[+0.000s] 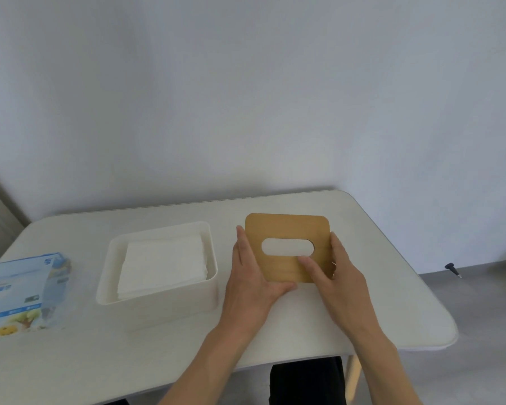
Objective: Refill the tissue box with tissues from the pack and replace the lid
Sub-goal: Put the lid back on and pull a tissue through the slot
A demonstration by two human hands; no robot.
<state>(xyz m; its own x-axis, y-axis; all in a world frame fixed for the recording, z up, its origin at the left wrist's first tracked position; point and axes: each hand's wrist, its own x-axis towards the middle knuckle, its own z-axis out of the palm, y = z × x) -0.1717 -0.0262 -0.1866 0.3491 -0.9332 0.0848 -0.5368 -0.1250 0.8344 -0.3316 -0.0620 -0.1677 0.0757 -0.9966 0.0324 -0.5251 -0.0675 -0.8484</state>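
a person's two bare hands frame a wooden lid [287,229] that lies toward the right side of a pale tabletop [377,258], nearer its far edge. the lid is a rounded brown square with an oval slot in the middle. the left hand [253,283] lies along the lid's left edge, its fingers [241,244] stretched forward and the thumb curled under the near edge. the right hand [338,277] lies along the right edge, thumb resting on the lid's top face just below the slot. both hands grasp the lid by its sides; whether it is lifted off the tabletop or still flat on it cannot be told.

just left of the lid, near the middle of the tabletop, stands an open white tissue box [187,299]. a stack of white tissues [164,261] sits inside it, below the rim. at the left edge of the tabletop lies a blue and white tissue pack [18,290], partly cut off by the view, well apart from the hands.
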